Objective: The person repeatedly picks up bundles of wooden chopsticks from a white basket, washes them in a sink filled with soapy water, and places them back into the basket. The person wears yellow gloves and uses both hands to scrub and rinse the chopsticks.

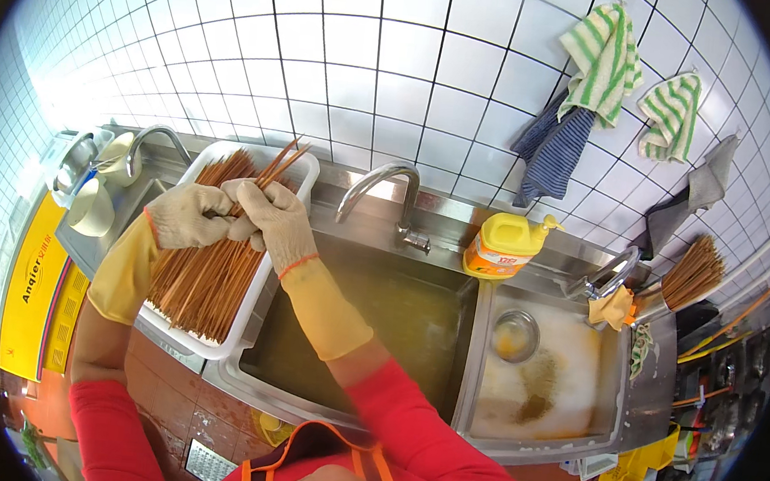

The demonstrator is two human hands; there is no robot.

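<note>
Both my hands wear off-white knit gloves over yellow rubber gloves. My right hand (274,221) grips a few thin brown sticks (285,161), which look like bamboo skewers and slant up past its fingers. Close against it, my left hand (190,217) has bent fingers; whether they pinch anything is hidden. Below both hands, a thick layer of similar sticks (201,287) lies lengthwise in a white plastic tub (251,325). The gloves cover part of the pile and the tub's middle.
Right of the tub is a steel sink of murky water (378,321) under a faucet (390,180). A foamy basin (550,382) holds a metal bowl (515,337). A yellow pump bottle (505,246) stands behind. More sticks (694,272) stand upright at right. Cloths (602,68) hang above.
</note>
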